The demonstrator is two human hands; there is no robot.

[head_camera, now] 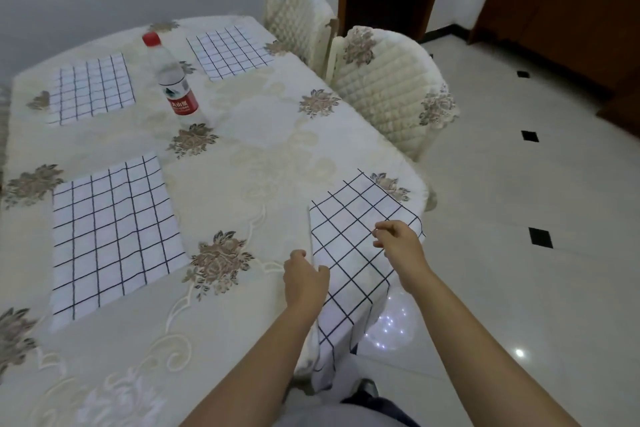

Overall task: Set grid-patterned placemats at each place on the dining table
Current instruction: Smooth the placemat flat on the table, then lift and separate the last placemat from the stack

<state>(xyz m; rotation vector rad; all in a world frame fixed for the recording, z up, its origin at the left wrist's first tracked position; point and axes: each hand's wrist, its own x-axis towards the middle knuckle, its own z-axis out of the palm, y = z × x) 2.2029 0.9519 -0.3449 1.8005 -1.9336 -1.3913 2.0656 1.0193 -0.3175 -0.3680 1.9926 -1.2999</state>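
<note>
Floral-clothed counter (pixel 242 149), three placemats (pixel 110 229) laid flat, fourth placemat (pixel 353 218) draped off corner under curled left hand (pixel 304 276) and right hand (pixel 398 243), grip unclear; quilted chairs (pixel 381 87), glossy tiled floor (pixel 519 184).

the cloth-covered table (pixel 277 149) bears four grid mats: the far-left mat (pixel 89 88), the far-right mat (pixel 230 52), the near-left mat (pixel 114 236), and the corner mat (pixel 349 236), skewed over the near right corner and drooping off its edge. a water bottle (pixel 173 80) stands upright between the far two.
</note>
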